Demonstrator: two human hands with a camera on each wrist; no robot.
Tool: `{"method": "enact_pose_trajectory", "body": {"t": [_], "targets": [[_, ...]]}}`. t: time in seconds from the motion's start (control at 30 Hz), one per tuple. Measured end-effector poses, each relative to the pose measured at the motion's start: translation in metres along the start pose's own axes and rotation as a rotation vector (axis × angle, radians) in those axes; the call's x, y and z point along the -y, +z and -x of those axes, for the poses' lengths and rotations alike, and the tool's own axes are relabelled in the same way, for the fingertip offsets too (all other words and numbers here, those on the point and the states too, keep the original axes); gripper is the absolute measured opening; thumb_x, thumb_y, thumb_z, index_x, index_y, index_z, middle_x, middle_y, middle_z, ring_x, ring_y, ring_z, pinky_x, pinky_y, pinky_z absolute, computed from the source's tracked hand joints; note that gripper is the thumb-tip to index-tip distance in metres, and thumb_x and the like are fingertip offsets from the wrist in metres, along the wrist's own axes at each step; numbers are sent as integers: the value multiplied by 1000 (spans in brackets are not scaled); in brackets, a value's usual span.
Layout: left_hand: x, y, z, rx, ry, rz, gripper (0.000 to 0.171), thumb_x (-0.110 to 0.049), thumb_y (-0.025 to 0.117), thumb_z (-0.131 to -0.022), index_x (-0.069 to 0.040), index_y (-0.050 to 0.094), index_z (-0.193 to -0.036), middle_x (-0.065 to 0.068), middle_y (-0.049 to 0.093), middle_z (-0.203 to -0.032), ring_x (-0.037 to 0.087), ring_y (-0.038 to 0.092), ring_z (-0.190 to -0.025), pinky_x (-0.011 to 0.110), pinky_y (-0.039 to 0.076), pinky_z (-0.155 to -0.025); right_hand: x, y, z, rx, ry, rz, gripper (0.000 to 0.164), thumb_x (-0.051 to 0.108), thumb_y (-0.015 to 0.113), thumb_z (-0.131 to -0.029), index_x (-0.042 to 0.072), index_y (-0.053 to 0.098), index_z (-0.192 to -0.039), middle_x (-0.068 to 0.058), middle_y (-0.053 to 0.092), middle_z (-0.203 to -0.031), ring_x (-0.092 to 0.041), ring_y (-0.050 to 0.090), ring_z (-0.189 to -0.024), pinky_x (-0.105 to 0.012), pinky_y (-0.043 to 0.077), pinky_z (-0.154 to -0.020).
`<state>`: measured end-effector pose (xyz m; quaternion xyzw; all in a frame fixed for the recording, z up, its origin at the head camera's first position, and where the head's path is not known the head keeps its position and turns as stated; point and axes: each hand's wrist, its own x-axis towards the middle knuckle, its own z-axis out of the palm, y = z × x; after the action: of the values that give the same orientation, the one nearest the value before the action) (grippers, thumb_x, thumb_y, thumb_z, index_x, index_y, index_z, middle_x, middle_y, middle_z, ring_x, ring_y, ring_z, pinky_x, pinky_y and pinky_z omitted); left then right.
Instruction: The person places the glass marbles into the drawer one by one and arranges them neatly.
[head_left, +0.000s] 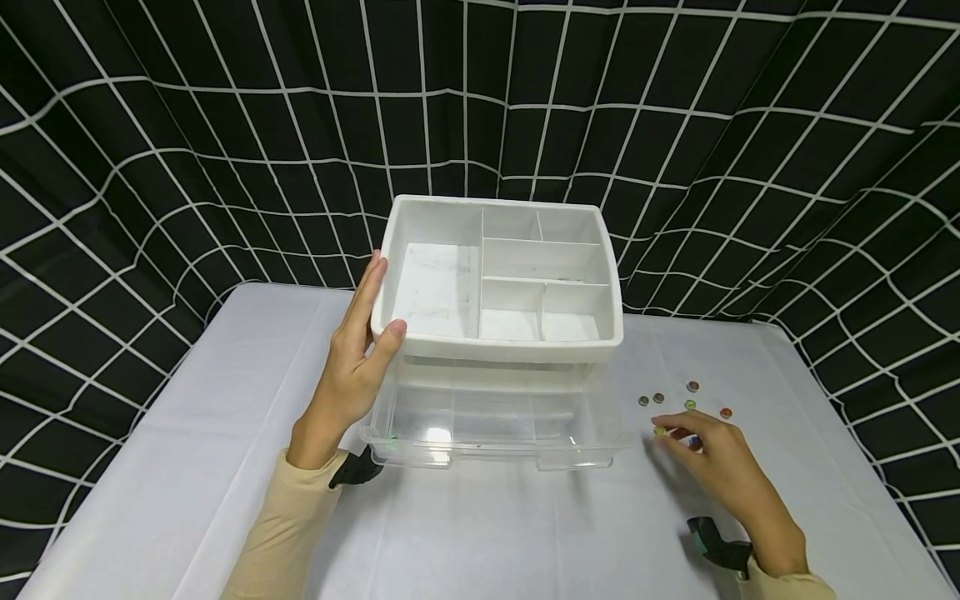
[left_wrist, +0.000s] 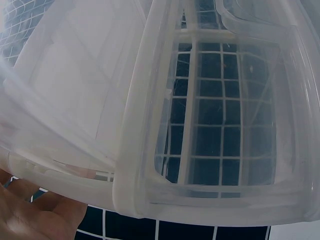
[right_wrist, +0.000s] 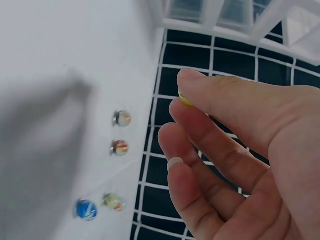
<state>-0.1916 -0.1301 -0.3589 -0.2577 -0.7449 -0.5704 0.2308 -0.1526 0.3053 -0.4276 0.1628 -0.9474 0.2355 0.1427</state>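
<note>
A white plastic organizer box (head_left: 498, 350) with a divided top tray stands mid-table, its clear drawer (head_left: 495, 425) pulled out at the front. My left hand (head_left: 352, 358) grips the box's left side, fingers along the wall and thumb over the front corner. My right hand (head_left: 708, 450), to the right of the drawer, pinches a yellow marble (right_wrist: 185, 99) between thumb and index finger. Beyond this hand several marbles lie on the table, among them a red one (head_left: 726, 412) and a green one (head_left: 690, 404). A blue marble (right_wrist: 85, 209) shows in the right wrist view.
A white cloth covers the table (head_left: 480, 533). Black curtain with a white grid (head_left: 480, 100) hangs behind it and along both sides. Inside the drawer's left front corner is a small green spot (head_left: 393, 440). Dark straps with a camera (head_left: 720, 546) sit at the wrists.
</note>
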Motion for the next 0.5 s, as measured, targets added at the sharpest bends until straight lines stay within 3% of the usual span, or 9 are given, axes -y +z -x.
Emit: {"method": "enact_pose_trajectory", "body": {"t": [0.2, 0.5], "targets": [[1, 0, 0, 3, 3, 4, 68, 3, 47, -97, -8, 21, -159, 3, 12, -168, 21, 18, -154, 17, 35, -114, 9, -4, -3, 1, -8, 7, 24, 0, 82, -74, 6, 77, -98, -2, 74, -88, 0, 60, -72, -23, 50, -56], [-1, 0, 0, 0, -10, -11, 68, 2, 47, -97, -9, 21, -159, 1, 13, -168, 19, 17, -154, 17, 32, -116, 21, -12, -7, 0, -8, 20, 23, 3, 80, -77, 5, 76, -100, -2, 73, -88, 6, 53, -68, -24, 50, -57]]}}
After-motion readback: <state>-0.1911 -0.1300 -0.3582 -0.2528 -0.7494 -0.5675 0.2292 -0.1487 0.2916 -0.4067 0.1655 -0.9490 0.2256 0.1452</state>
